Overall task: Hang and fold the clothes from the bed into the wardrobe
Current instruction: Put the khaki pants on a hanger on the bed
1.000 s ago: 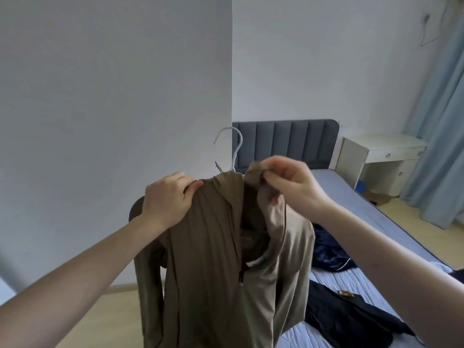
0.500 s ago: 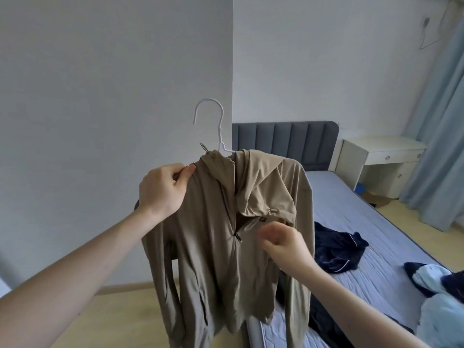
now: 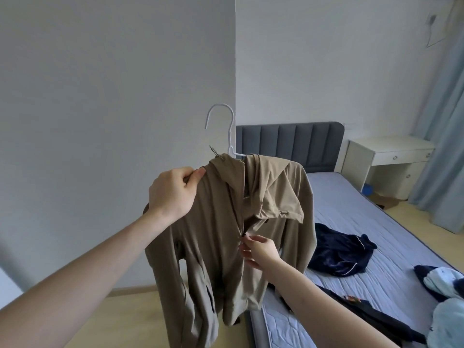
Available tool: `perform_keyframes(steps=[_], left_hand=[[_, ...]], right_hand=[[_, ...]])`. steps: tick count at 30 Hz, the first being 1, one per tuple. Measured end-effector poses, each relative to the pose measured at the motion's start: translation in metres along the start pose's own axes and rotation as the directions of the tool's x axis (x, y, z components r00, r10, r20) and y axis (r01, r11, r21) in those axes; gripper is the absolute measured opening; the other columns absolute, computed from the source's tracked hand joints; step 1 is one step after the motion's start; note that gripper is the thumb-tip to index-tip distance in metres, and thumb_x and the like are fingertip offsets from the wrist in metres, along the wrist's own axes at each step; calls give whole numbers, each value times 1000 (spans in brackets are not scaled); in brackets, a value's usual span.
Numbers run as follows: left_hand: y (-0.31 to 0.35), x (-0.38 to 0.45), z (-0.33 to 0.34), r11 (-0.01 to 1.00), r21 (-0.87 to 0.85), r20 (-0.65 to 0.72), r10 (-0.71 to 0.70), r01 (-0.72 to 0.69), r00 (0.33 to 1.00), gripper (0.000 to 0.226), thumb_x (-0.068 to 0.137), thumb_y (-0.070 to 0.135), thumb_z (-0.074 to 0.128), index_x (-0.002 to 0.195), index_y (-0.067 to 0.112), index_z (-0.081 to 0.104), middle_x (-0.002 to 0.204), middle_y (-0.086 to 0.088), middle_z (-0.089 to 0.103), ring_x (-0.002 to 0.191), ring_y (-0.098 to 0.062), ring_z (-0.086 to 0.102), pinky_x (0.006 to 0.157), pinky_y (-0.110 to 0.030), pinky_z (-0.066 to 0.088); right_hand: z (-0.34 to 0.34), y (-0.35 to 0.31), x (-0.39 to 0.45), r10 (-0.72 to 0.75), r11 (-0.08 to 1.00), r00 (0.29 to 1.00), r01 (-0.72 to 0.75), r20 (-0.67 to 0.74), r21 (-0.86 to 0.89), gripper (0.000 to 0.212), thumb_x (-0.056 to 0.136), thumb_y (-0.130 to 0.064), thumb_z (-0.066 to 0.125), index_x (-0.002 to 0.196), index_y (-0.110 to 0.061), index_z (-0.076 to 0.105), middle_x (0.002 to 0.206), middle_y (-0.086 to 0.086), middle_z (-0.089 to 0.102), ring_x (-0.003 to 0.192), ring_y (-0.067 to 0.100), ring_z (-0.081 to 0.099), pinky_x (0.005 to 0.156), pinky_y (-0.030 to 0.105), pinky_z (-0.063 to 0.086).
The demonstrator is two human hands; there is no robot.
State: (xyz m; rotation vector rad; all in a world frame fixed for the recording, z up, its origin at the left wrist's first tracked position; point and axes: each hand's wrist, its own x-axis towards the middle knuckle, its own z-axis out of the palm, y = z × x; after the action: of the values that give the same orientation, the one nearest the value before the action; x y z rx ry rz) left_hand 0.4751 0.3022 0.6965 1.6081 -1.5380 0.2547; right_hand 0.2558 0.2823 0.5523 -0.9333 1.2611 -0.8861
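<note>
The tan hooded jacket (image 3: 218, 237) is up in the air on a white hanger (image 3: 227, 133), held out in front of the pale wall, its hook curling free above the collar and the hood flopped over to the right shoulder. The left hand (image 3: 173, 194) grips the jacket's left shoulder, fingers curled around the fabric with the hanger's arm presumably under it, thumb pressed on top near the collar. Down at chest height the right hand (image 3: 259, 248) is at the front opening, fingertips (image 3: 244, 238) touching the zip line just beside the dark zip pull; whether they actually pinch the pull or the cloth I cannot tell from here. The sleeves hang slack, the hem dangling off the near corner of the bed (image 3: 364, 222). On the lilac mattress beyond lie a navy garment (image 3: 344, 252) in a crumpled heap, a black garment (image 3: 371, 315) near the right forearm, and a pale blue bundle (image 3: 444, 292) at the right edge. A grey headboard (image 3: 288, 143) and a white bedside table (image 3: 389, 159) stand behind.
</note>
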Motion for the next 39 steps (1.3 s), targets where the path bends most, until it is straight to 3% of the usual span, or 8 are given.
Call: perform_keyframes(steps=[4,8,11,14,19,28,33,39], left_hand=[[-14,-3,3,995,60,25,-75,74,997,55,100,55,48,64,14,44,48,-1,46,51,-22,50,49,-28,30],[-25,-7,7,973,122,99,-209,196,973,44,99,56,50,75,19,54,61,5,58,64,-22,56,55,-31,37],[-31,-14,10,936,68,240,-352,346,905,24,99,45,57,105,24,48,87,11,60,80,-20,58,73,-36,46],[-37,-26,11,882,-64,393,-408,467,824,19,97,21,59,105,20,43,91,4,53,81,-16,54,71,-34,45],[-36,-39,2,755,-349,464,-376,555,802,31,88,-5,60,74,17,42,78,-5,40,68,-16,34,62,-29,26],[5,-79,50,769,-392,550,-244,505,799,38,82,0,69,69,20,40,58,13,33,54,-7,29,58,-30,26],[67,-97,96,678,-480,634,-170,557,754,26,65,21,66,70,21,40,59,13,33,55,-8,29,57,-28,26],[141,-113,161,519,-571,707,-82,636,702,36,77,7,68,70,22,36,59,13,31,55,-7,28,58,-27,25]], right_hand=[[3,-3,-10,-64,995,996,68,-54,68,15,97,-19,65,89,-8,71,64,-1,66,50,10,55,47,22,44],[0,-7,-21,-257,961,962,244,-92,-130,21,94,-29,62,84,-14,72,74,5,73,58,6,62,55,23,52],[-8,-5,-25,-320,911,945,290,-62,-292,24,95,-39,59,84,-22,70,81,5,73,60,8,62,57,26,51],[-18,6,-25,-289,894,957,259,-28,-365,22,96,-37,58,84,-22,70,76,-4,72,63,6,63,58,22,49],[-30,36,-21,-177,907,984,149,-34,-394,25,97,-36,55,90,-19,71,87,0,76,80,15,71,65,26,50],[-88,90,-9,-56,943,983,-5,-174,-334,27,99,-34,53,89,-12,66,77,1,67,68,13,59,64,27,46],[-160,101,-14,-47,952,950,-52,-310,-303,25,97,-30,56,88,-10,67,78,5,70,74,20,62,76,42,53],[-262,82,-29,-104,953,872,-50,-478,-297,22,99,-26,55,90,-11,68,89,10,73,88,27,68,88,50,53]])
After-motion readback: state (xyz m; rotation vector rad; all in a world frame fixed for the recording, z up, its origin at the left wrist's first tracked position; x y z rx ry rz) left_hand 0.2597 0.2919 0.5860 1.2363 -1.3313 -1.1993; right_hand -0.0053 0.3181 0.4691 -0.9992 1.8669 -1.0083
